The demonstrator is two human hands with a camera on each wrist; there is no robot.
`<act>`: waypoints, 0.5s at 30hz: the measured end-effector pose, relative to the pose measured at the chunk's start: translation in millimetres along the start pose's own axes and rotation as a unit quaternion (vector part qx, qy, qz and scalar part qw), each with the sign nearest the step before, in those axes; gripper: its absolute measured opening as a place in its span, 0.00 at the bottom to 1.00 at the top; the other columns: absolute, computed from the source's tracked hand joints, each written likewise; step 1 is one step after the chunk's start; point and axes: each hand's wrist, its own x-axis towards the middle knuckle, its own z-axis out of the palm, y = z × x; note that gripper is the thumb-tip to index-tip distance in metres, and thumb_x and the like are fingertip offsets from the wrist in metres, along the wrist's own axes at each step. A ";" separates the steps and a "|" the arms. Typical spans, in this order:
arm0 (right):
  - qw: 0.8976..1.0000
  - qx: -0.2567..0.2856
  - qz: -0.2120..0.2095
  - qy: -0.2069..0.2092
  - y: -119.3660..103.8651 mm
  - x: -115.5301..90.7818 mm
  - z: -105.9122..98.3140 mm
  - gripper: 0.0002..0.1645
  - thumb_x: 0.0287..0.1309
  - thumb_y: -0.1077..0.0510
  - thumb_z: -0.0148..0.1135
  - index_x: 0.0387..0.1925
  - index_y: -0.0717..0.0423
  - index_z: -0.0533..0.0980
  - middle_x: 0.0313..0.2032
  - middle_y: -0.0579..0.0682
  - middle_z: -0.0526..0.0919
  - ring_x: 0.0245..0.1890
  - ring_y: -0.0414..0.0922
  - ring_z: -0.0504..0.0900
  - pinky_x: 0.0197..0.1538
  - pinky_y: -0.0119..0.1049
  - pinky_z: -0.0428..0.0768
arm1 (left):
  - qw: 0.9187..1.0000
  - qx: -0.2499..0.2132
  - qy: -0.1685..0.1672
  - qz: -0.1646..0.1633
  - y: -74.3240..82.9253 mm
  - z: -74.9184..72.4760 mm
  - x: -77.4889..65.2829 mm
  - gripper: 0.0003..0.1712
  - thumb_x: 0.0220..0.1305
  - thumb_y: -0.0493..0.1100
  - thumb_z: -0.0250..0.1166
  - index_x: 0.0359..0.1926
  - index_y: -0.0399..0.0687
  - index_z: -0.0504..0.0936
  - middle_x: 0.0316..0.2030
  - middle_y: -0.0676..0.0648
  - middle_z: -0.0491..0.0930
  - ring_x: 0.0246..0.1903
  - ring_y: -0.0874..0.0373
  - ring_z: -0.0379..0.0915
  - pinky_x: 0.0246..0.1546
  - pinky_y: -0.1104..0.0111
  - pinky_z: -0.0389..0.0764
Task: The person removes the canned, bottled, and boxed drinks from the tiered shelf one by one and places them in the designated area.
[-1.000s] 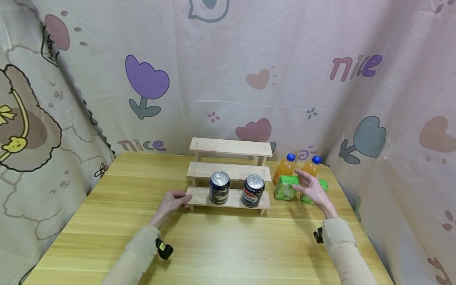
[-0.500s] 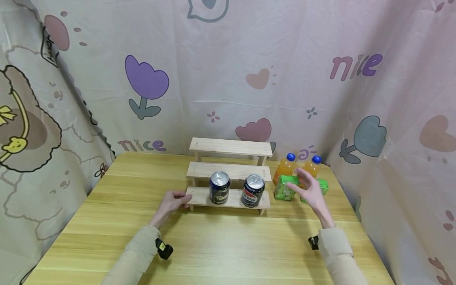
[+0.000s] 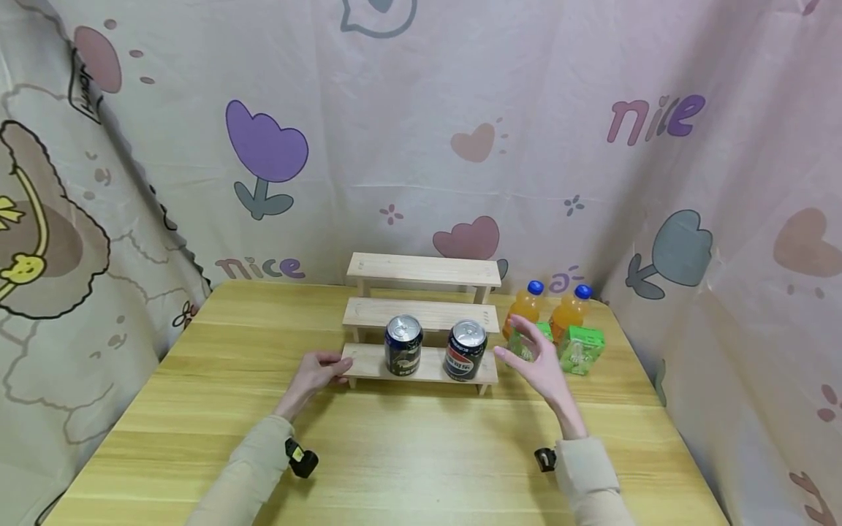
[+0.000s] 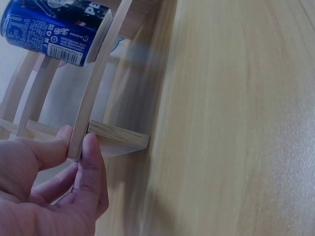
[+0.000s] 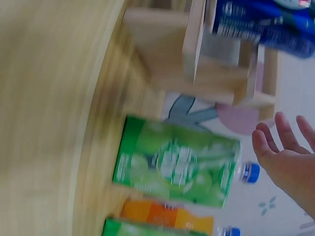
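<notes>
My left hand (image 3: 319,374) pinches the left end of the lowest board of a three-step wooden shelf (image 3: 421,315); thumb and fingers meet around the board in the left wrist view. On that lowest step stand two dark blue soda cans, a left can (image 3: 403,346) and a right can (image 3: 466,352) with a Pepsi-style label. My right hand (image 3: 541,365) hovers just right of the right can, fingers spread and holding nothing. It partly covers a green juice carton (image 5: 177,160). A second green carton (image 3: 581,351) stands to its right.
Behind the cartons are two orange drink bottles with blue caps, a left bottle (image 3: 526,305) and a right bottle (image 3: 569,315). The wooden table (image 3: 395,453) ends at a printed curtain (image 3: 395,146) behind and at both sides.
My right hand has moved left from the cartons toward the right can, uncovering the right carton. The left hand keeps its hold on the shelf, and the cans stay put.
</notes>
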 end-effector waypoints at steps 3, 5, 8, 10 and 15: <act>1.000 0.008 0.000 -0.014 -3.0 -0.9 12.4 0.45 0.57 0.59 0.72 0.72 0.60 0.62 0.71 0.64 0.67 0.73 0.62 0.63 0.78 0.62 0.58 | 1.000 0.000 0.001 0.003 0.1 -0.4 0.7 0.23 0.69 0.38 0.65 0.54 0.19 0.76 0.42 0.33 0.85 0.28 0.61 0.84 0.37 0.70 0.89; 1.000 0.007 -0.003 -0.021 -3.8 -1.0 20.6 0.46 0.57 0.59 0.73 0.72 0.60 0.62 0.70 0.63 0.68 0.73 0.61 0.64 0.78 0.61 0.60 | 1.000 0.000 0.000 0.005 -0.4 -0.4 1.3 0.24 0.69 0.39 0.65 0.55 0.18 0.76 0.43 0.32 0.85 0.28 0.61 0.84 0.37 0.70 0.89; 0.999 0.019 -0.009 -0.025 -4.7 -0.4 32.3 0.46 0.55 0.60 0.74 0.72 0.60 0.62 0.69 0.62 0.69 0.70 0.60 0.67 0.76 0.62 0.64 | 1.000 -0.001 -0.001 0.005 -0.6 -0.7 1.5 0.24 0.69 0.39 0.65 0.55 0.18 0.76 0.43 0.31 0.85 0.28 0.60 0.84 0.37 0.70 0.89; 0.999 0.034 -0.006 -0.027 -5.4 -0.1 39.7 0.46 0.54 0.61 0.74 0.72 0.59 0.63 0.68 0.62 0.70 0.69 0.60 0.68 0.75 0.61 0.66 | 1.000 0.005 -0.002 0.003 -0.8 -0.4 1.1 0.25 0.70 0.39 0.65 0.56 0.18 0.75 0.44 0.31 0.84 0.28 0.60 0.84 0.37 0.70 0.89; 0.998 0.056 0.003 -0.014 -7.6 0.3 54.4 0.45 0.52 0.62 0.75 0.70 0.54 0.65 0.65 0.59 0.73 0.68 0.56 0.70 0.74 0.57 0.69 | 1.000 -0.006 -0.002 0.005 -0.5 0.3 0.8 0.24 0.69 0.37 0.65 0.55 0.17 0.75 0.44 0.30 0.84 0.28 0.60 0.85 0.37 0.70 0.90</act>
